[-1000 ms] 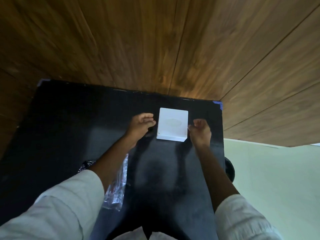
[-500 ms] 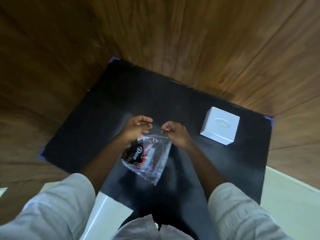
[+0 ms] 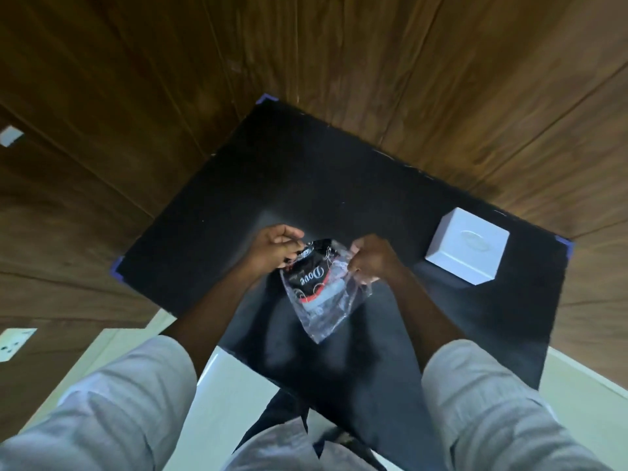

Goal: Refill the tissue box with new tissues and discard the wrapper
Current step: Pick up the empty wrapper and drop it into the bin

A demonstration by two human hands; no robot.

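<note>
A clear plastic wrapper [image 3: 321,294] with black, red and white print hangs above the middle of the black table [image 3: 339,185]. My left hand [image 3: 277,248] pinches its top left corner. My right hand [image 3: 370,260] grips its top right edge. The wrapper looks flat and limp, with its lower end loose. A white tissue box [image 3: 467,246] with an oval slot on top stands on the table to the right, apart from both hands.
Wood-panelled walls surround the table at the back and on both sides. A white wall socket [image 3: 15,345] is low on the left, and a small white plate [image 3: 10,136] is higher up. Pale floor lies by the table's near edge.
A second ago both hands flanked the tissue box. They then moved left to the wrapper and have lifted it slightly off the table. The view has swung left.
</note>
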